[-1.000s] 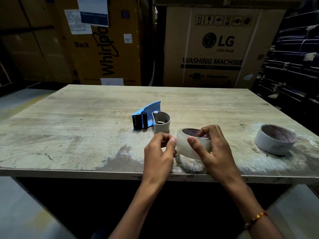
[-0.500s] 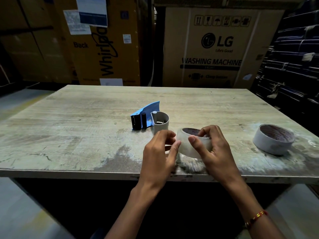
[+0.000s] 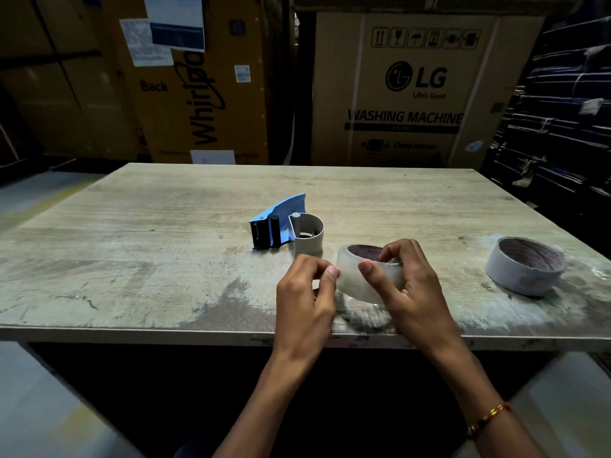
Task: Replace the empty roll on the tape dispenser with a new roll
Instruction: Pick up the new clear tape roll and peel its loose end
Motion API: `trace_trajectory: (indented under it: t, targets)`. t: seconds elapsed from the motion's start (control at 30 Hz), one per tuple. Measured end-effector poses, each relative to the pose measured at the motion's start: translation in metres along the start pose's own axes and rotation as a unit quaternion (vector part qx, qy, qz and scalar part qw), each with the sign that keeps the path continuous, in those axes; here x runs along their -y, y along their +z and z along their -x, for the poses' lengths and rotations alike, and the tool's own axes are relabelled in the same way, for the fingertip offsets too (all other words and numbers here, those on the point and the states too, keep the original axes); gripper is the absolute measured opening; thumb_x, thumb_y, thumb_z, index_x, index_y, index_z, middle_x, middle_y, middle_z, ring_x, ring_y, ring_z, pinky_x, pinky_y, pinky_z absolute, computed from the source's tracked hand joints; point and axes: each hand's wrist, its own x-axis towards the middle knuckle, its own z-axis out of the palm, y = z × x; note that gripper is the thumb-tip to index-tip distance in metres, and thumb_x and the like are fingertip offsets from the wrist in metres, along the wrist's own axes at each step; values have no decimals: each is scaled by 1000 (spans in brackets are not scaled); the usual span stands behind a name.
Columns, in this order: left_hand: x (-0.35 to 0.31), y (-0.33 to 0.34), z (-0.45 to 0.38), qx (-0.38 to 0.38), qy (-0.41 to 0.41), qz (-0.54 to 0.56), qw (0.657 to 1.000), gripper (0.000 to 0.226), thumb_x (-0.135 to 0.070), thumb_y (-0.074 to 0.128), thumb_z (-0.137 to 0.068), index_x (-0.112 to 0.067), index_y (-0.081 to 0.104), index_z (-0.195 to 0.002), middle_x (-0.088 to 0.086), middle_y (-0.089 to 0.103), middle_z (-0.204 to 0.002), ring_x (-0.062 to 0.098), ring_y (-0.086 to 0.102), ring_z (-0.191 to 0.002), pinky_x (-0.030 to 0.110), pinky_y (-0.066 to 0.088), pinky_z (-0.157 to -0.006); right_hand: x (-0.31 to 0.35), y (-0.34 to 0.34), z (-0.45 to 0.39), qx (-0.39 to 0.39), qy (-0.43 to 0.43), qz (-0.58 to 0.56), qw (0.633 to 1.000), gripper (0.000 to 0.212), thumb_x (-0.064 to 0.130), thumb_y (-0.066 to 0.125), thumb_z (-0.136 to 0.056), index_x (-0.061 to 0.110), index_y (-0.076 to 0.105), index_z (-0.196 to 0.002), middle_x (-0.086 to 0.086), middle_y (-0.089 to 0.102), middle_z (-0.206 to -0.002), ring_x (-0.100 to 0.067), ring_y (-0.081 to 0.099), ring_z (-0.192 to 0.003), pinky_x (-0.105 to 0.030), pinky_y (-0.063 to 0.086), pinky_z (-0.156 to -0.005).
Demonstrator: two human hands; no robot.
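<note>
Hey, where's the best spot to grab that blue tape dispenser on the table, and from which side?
Probably the blue handle of the tape dispenser. It lies on its side, the handle pointing away toward the boxes, the black rollers and toothed cutter at its left end, and the grey spool holder nearest you. Come from above at the far end, fingers clear of the cutter.

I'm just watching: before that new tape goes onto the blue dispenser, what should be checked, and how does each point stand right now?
1. New roll held firmly: ok, the right hand grips the clear tape roll.
2. Loose tape end found: cannot tell; the left hand pinches at the roll's edge, but no free end shows.
3. Blue tape dispenser within reach on the table: ok.
4. Dispenser spool free: ok, only the bare grey hub shows.
5. Second roll out of the way: ok, it lies apart at the right.
</note>
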Motion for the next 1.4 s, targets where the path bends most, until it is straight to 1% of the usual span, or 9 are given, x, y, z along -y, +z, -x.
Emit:
trace_trajectory:
  t: [0.1,0.23,0.37,0.43,0.57,0.73,0.87,1.17,1.4]
  targets:
    - [-6,3,2,-5,-73,39,997,19,-16,54,-99,-13,65,-84,-1,63,-89,14,65,-81,35,56,-71,1,1,0,-1,-1,2,1000,41,65,53,-84,25,52,-91,10,51,-94,-7,53,-83,-17,40,-65]
    - [-8,4,5,-10,-82,62,995,24,-24,49,-102,-16,66,-88,-1,66,-92,14,66,-84,39,58,-74,1,0,-1,-4,1,-2,1000,44,65,52,-84,22,52,-91,8,51,-93,-6,52,-81,-16,39,-64]
    - [-15,1,4,7,-50,50,997,16,-32,60,-97,-17,66,-95,-4,66,-94,3,64,-88,12,49,-65,0,0,0,-5,-1,5,1000,44,66,54,-83,23,53,-92,11,49,-92,-6,53,-81,-18,41,-62]
    - [-14,1,0,0,-39,29,999,10,-26,63,-95,-16,66,-92,-4,66,-92,1,63,-86,10,46,-64,0,1,1,-5,-2,6,1000,42,66,53,-83,24,52,-91,12,49,-92,-4,53,-81,-17,40,-63]
    - [-3,3,-5,-3,-60,41,997,12,-26,60,-94,-20,64,-85,-3,67,-85,13,67,-83,43,60,-73,0,1,1,-4,-10,10,1000,38,65,53,-84,28,51,-89,12,49,-92,-4,52,-82,-15,40,-64]
    - [-2,6,-4,-7,-123,76,990,12,-24,62,-95,-19,64,-84,1,70,-86,19,68,-84,48,58,-76,-3,3,1,-4,-9,-2,1000,45,62,56,-86,17,56,-83,3,52,-90,-11,54,-77,-22,42,-60]
    - [-2,8,-1,-3,-192,136,972,16,-38,61,-88,-22,66,-84,-2,72,-81,21,69,-80,54,59,-79,-4,2,0,-21,8,-39,999,45,58,58,-86,15,58,-77,-3,55,-89,-14,57,-78,-23,43,-63]
    - [-16,9,-5,-29,-320,308,896,10,-9,60,-96,-8,64,-87,9,71,-81,14,69,-73,23,47,-59,-4,1,0,-35,41,-93,994,50,60,58,-84,10,56,-78,-8,56,-92,-21,58,-82,-30,46,-65]
    - [-19,7,-7,-60,-341,395,851,10,2,55,-95,0,58,-85,12,68,-82,11,70,-69,21,59,-71,-6,-1,-2,-37,50,-119,991,50,60,57,-85,11,55,-76,-6,53,-88,-17,53,-78,-20,40,-65]
